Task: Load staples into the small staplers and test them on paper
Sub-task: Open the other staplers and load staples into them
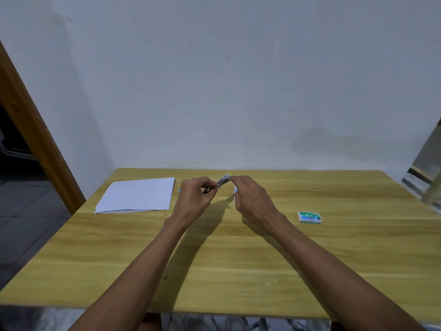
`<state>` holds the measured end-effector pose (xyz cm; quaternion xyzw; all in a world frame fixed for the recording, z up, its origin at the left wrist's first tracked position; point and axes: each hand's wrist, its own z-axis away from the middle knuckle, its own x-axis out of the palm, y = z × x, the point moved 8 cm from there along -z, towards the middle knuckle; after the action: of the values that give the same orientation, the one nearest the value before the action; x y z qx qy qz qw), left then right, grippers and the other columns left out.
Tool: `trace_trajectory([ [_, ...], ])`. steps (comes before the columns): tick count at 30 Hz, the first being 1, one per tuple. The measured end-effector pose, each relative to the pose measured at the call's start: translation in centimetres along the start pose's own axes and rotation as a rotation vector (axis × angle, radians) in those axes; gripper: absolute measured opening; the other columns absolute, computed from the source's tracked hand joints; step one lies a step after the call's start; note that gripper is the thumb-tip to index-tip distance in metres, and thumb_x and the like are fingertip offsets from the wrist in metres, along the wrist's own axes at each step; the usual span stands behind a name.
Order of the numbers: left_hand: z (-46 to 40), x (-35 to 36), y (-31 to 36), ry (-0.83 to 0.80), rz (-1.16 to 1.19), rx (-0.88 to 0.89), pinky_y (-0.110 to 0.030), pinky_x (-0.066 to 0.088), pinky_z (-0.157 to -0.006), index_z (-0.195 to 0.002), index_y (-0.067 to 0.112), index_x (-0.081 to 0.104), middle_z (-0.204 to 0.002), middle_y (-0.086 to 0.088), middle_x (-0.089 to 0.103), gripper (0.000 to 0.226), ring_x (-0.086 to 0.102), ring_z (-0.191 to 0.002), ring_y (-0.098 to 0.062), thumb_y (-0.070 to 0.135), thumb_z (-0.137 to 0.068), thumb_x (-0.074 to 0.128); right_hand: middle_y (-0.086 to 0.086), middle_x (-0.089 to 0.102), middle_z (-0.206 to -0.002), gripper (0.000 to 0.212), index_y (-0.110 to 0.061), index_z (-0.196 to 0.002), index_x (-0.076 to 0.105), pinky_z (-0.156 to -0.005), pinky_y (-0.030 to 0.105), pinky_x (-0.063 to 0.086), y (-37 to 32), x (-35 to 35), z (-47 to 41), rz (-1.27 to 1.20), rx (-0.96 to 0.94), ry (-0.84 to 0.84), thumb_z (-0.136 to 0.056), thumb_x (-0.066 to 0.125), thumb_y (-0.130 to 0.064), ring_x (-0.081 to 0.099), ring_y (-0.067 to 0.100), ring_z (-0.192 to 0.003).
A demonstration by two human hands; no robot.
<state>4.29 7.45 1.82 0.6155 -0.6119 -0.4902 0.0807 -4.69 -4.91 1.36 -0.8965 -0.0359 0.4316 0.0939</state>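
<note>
A small stapler (223, 180) with a silver metal body and a yellow-green tip is held above the far middle of the wooden table (238, 259). My left hand (194, 197) pinches its near, dark end. My right hand (250, 199) grips its far end with curled fingers. A bit of pale blue (235, 191) shows under my right hand; I cannot tell what it is. A stack of white paper (137, 195) lies flat to the left. A green staple box (309, 217) lies to the right.
A small blue thing (179, 190) peeks out between the paper and my left hand. The table's far edge meets a white wall. A wooden door frame (35, 130) stands at the left, a metal frame (427, 177) at the right.
</note>
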Motion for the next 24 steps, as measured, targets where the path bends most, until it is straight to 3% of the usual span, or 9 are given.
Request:
trace_trajectory([
  [6, 0.0, 0.3, 0.7, 0.003, -0.011, 0.015, -0.011, 0.046, -0.064, -0.087, 0.01, 0.078, -0.081, 0.003, 0.075, 0.008, 0.065, -0.073, 0.002, 0.005, -0.082, 0.074, 0.014, 0.067, -0.096, 0.041, 0.0, -0.114, 0.062, -0.063, 0.031, 0.047, -0.7, 0.1, 0.1, 0.073, 0.008, 0.003, -0.075, 0.057, 0.01, 0.063, 0.033, -0.091],
  [9, 0.2, -0.1, 1.0, 0.032, 0.002, 0.03, -0.004, 0.042, -0.061, -0.09, 0.007, 0.077, -0.077, 0.004, 0.071, 0.009, 0.06, -0.063, 0.011, 0.003, -0.083, 0.073, 0.013, 0.066, -0.11, 0.047, -0.005, -0.121, 0.061, -0.066, 0.028, 0.044, -0.6, -0.1, -0.3, -0.013, 0.023, 0.012, -0.077, 0.052, 0.01, 0.06, 0.03, -0.105],
  [12, 0.1, -0.4, 1.0, 0.033, 0.022, 0.027, -0.003, 0.041, -0.06, -0.089, 0.004, 0.077, -0.077, 0.004, 0.069, 0.009, 0.058, -0.059, 0.013, 0.001, -0.083, 0.073, 0.009, 0.062, -0.122, 0.054, -0.012, -0.13, 0.057, -0.073, 0.036, 0.052, -0.1, 0.0, -0.5, -0.082, 0.018, -0.035, -0.08, 0.047, 0.006, 0.055, 0.026, -0.114],
  [15, -0.1, -0.5, 0.9, 0.036, 0.011, 0.009, -0.005, 0.043, -0.06, -0.089, 0.006, 0.077, -0.077, 0.004, 0.07, 0.008, 0.059, -0.061, 0.011, 0.002, -0.083, 0.073, 0.01, 0.063, -0.119, 0.053, -0.01, -0.135, 0.053, -0.07, 0.029, 0.042, 0.7, 0.2, -0.5, -0.035, 0.052, -0.071, -0.084, 0.049, 0.003, 0.055, 0.026, -0.113],
  [20, -0.1, -0.3, 1.2, 0.034, -0.008, 0.023, -0.017, 0.052, -0.064, -0.089, 0.011, 0.078, -0.075, 0.007, 0.07, 0.009, 0.065, -0.068, 0.001, 0.006, -0.083, 0.073, 0.011, 0.067, -0.102, 0.045, -0.004, -0.119, 0.061, -0.061, 0.024, 0.035, -0.5, -0.3, -0.8, 0.07, 0.018, -0.012, -0.076, 0.056, 0.011, 0.062, 0.031, -0.099],
  [24, 0.0, -0.4, 0.9, 0.047, 0.026, 0.015, -0.016, 0.05, -0.061, -0.087, 0.013, 0.077, -0.074, 0.013, 0.069, 0.009, 0.063, -0.063, 0.003, 0.005, -0.082, 0.073, 0.007, 0.064, -0.12, 0.052, -0.011, -0.126, 0.058, -0.07, 0.034, 0.051, -0.7, -0.5, -1.0, -0.021, -0.013, -0.03, -0.079, 0.046, 0.009, 0.055, 0.026, -0.115],
])
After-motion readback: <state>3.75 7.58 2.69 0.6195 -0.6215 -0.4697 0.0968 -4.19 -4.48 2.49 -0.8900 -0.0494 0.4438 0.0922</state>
